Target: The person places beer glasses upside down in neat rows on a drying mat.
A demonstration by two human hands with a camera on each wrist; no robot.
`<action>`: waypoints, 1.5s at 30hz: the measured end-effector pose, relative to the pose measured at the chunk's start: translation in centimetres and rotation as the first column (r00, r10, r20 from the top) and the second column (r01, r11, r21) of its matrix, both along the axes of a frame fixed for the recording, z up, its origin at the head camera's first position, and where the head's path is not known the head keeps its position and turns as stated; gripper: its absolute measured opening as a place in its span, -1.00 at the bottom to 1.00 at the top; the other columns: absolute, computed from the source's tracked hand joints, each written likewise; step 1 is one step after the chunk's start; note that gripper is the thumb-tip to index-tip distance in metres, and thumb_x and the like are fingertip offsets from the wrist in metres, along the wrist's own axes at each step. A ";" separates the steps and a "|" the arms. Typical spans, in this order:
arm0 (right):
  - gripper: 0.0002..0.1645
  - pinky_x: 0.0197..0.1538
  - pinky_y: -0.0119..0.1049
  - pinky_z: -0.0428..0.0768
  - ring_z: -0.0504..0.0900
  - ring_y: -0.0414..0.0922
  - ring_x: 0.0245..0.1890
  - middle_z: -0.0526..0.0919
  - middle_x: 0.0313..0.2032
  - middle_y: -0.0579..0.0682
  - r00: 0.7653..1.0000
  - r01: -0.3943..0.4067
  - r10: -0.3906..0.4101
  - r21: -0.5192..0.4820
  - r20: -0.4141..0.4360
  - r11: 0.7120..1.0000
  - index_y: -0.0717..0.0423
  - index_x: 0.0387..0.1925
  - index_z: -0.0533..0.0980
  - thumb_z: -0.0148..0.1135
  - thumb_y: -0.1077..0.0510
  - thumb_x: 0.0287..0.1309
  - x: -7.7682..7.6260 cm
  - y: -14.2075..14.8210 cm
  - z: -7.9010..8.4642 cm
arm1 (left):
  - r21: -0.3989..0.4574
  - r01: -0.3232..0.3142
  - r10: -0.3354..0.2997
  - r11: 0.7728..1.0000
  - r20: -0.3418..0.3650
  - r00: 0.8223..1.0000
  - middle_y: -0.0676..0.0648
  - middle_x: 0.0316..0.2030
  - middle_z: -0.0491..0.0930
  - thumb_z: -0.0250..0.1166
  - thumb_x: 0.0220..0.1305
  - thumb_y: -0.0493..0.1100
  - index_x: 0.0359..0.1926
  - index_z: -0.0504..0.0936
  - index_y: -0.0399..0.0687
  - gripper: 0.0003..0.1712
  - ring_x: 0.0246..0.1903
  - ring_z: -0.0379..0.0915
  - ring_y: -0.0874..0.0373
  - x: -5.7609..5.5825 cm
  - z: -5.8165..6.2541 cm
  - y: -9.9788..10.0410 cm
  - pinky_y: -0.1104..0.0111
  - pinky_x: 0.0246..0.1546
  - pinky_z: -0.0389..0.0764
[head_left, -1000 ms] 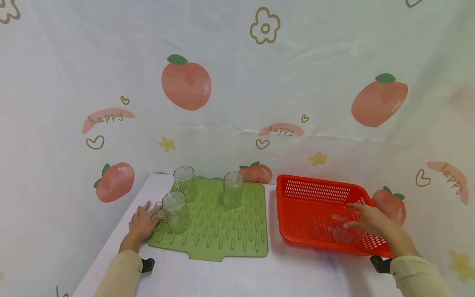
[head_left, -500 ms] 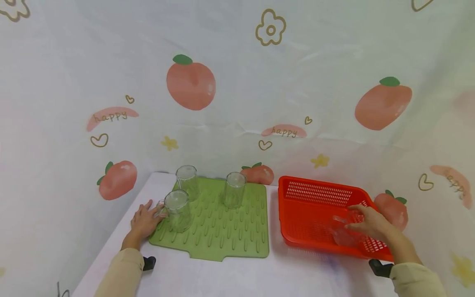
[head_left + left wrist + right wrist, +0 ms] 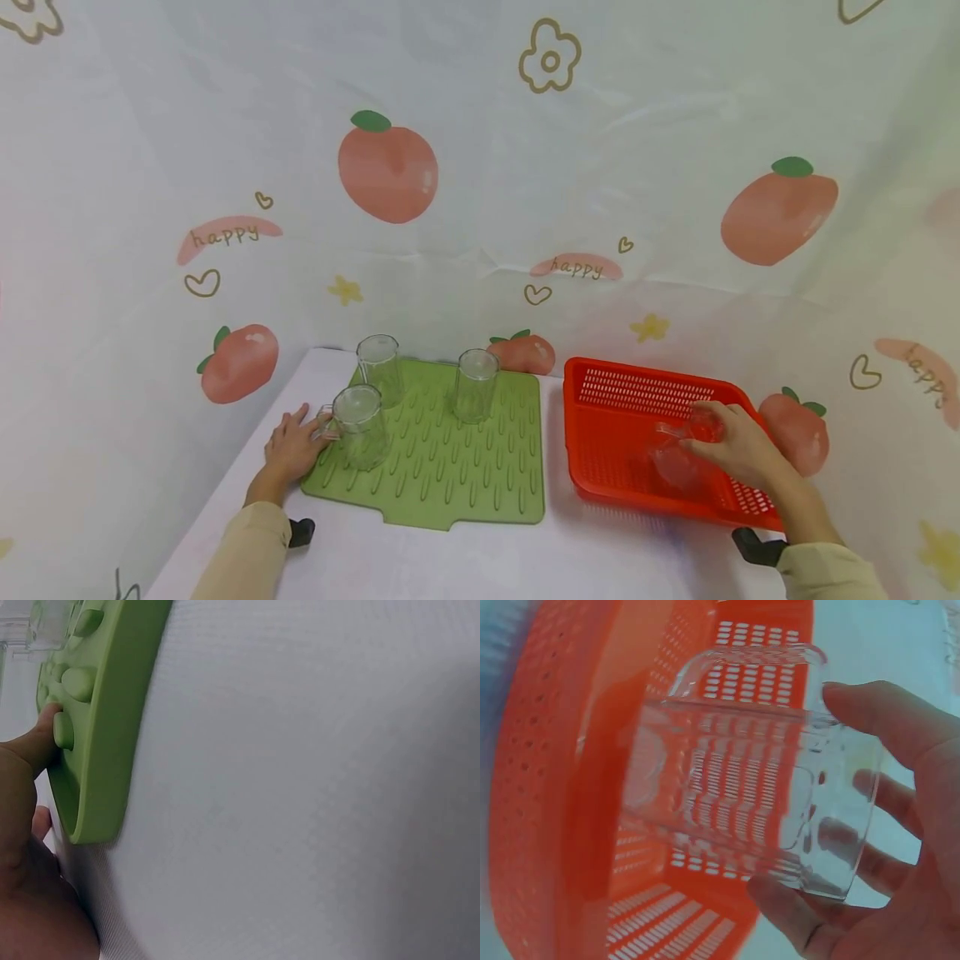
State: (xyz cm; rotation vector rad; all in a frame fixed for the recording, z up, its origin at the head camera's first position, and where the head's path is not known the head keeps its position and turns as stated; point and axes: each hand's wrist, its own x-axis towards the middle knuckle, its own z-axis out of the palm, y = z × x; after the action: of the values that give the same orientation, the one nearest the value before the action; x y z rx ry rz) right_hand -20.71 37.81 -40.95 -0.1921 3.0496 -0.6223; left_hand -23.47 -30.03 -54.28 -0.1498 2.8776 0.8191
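My right hand (image 3: 742, 446) grips a clear glass mug (image 3: 727, 780) by one end, thumb and fingers spread around it. In the head view this mug is tilted, inside the red plastic basket (image 3: 600, 487); its handle points left. My left hand (image 3: 288, 450) rests at the left edge of a green ridged drying mat (image 3: 465, 487). Its thumb (image 3: 46, 724) presses on the mat's surface, while other fingers lie on the table. Three more clear mugs stand on the mat: one front left (image 3: 363, 437) beside my left hand, one back left (image 3: 382, 375), one back right (image 3: 476, 390).
A white table (image 3: 555, 567) carries the mat on the left and the basket on the right, with a narrow gap between them. Behind rises a white curtain (image 3: 465, 167) printed with peaches. A black strap mount (image 3: 757, 547) sits at each wrist.
My right hand has lifted slightly and shifted left with the mug inside the basket. My left hand stays at the mat's edge. The head view has shifted slightly.
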 end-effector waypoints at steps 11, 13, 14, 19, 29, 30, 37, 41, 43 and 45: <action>-0.16 -0.15 -0.18 0.69 0.53 0.27 0.10 0.44 0.22 0.31 0.995 -0.001 -0.017 -0.172 -0.101 0.985 0.16 0.38 0.36 0.39 -0.19 0.24 0.1 -2.0 2.3 | -0.006 0.003 -0.003 1.000 0.000 1.000 -0.42 0.57 -0.18 0.03 0.56 0.03 0.49 0.28 -0.16 -0.37 0.50 -0.42 -0.60 0.1 0.0 -0.1 -0.50 0.38 -0.10; -0.17 -0.18 -0.32 0.69 0.54 0.29 0.13 0.44 0.24 0.30 0.995 0.004 -0.027 -0.232 -0.097 0.973 0.15 0.40 0.33 0.37 -0.17 0.27 0.1 -2.3 2.5 | -0.004 -0.002 0.002 1.000 0.002 1.000 -0.42 0.57 -0.18 0.04 0.55 0.04 0.50 0.28 -0.16 -0.36 0.50 -0.42 -0.59 0.1 0.0 -0.1 -0.50 0.38 -0.11; -0.16 -0.20 -0.38 0.68 0.53 0.29 0.15 0.43 0.25 0.30 0.995 0.010 -0.035 -0.255 -0.094 0.967 0.14 0.42 0.31 0.36 -0.17 0.28 0.1 -2.4 2.5 | 0.000 -0.004 0.004 1.000 0.005 1.000 -0.41 0.57 -0.19 0.04 0.56 0.04 0.50 0.27 -0.16 -0.36 0.51 -0.43 -0.59 0.1 -0.1 -0.1 -0.49 0.38 -0.11; -0.12 -0.20 -0.40 0.71 0.48 0.32 0.21 0.36 0.33 0.33 0.995 0.056 -0.082 -0.363 -0.057 0.930 0.09 0.50 0.20 0.30 -0.17 0.33 0.4 -2.8 2.9 | 0.016 -0.011 0.011 1.000 0.016 1.000 -0.41 0.57 -0.20 0.05 0.55 0.06 0.51 0.25 -0.16 -0.33 0.51 -0.46 -0.58 0.2 0.0 -0.1 -0.49 0.39 -0.14; -0.17 -0.05 -0.53 0.63 0.48 -0.48 0.04 0.28 0.42 0.08 0.995 0.100 -0.076 -0.507 0.069 0.856 -0.19 0.55 0.14 0.21 -0.22 0.39 0.6 -3.8 3.5 | 0.022 -0.013 0.013 1.000 0.011 1.000 -0.41 0.57 -0.21 0.03 0.56 0.04 0.50 0.26 -0.18 -0.35 0.51 -0.47 -0.58 0.2 0.4 -0.1 -0.48 0.39 -0.16; -0.18 -0.04 -0.54 0.63 0.49 -0.49 0.03 0.28 0.41 0.06 0.995 0.095 -0.072 -0.517 0.065 0.851 -0.21 0.55 0.14 0.21 -0.21 0.39 0.6 -4.0 3.6 | 0.022 -0.013 0.013 1.000 0.009 1.000 -0.41 0.57 -0.21 0.03 0.56 0.05 0.50 0.26 -0.18 -0.35 0.51 -0.47 -0.58 0.2 0.4 -0.1 -0.48 0.39 -0.16; -0.29 0.00 -0.58 0.62 0.58 -0.55 0.04 0.37 0.24 -0.27 1.000 0.023 -0.011 -0.642 0.023 0.766 -0.25 0.52 0.20 0.20 -0.07 0.44 0.6 -5.8 3.8 | 0.032 0.003 -0.002 0.999 -0.013 1.000 -0.42 0.57 -0.20 0.06 0.55 0.07 0.48 0.30 -0.18 -0.35 0.51 -0.46 -0.59 0.0 0.0 -0.1 -0.50 0.37 -0.17; -0.29 0.03 -0.54 0.63 0.55 -0.53 0.08 0.37 0.26 -0.27 0.999 0.014 0.015 -0.674 0.037 0.738 -0.27 0.53 0.17 0.17 -0.08 0.46 0.6 -7.2 3.8 | 0.033 -0.003 0.003 0.999 0.003 1.000 -0.42 0.57 -0.22 0.05 0.55 0.07 0.49 0.29 -0.18 -0.34 0.51 -0.49 -0.57 0.1 -0.1 0.0 -0.49 0.38 -0.20; -0.28 0.03 -0.50 0.65 0.56 -0.49 0.09 0.38 0.28 -0.22 0.999 0.018 0.020 -0.691 0.046 0.723 -0.27 0.52 0.17 0.18 -0.08 0.45 0.6 -7.9 3.7 | 0.042 -0.011 0.011 0.999 0.008 1.000 -0.41 0.57 -0.23 0.05 0.55 0.07 0.50 0.27 -0.18 -0.33 0.52 -0.50 -0.57 0.1 0.0 0.1 -0.48 0.39 -0.22; -0.29 0.03 -0.48 0.67 0.58 -0.46 0.10 0.40 0.28 -0.20 0.999 0.015 0.027 -0.713 0.047 0.701 -0.26 0.52 0.18 0.19 -0.06 0.44 0.5 -8.6 3.6 | 0.052 -0.016 0.015 0.999 0.009 1.000 -0.41 0.58 -0.24 0.04 0.55 0.07 0.50 0.26 -0.17 -0.33 0.52 -0.52 -0.57 0.1 0.1 0.1 -0.48 0.39 -0.24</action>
State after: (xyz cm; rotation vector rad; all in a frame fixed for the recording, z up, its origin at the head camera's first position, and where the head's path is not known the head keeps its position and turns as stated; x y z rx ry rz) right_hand -20.20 29.19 -37.37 -0.1842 2.5659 -1.7546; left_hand -23.33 -29.90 -54.14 -0.1696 2.8470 0.8934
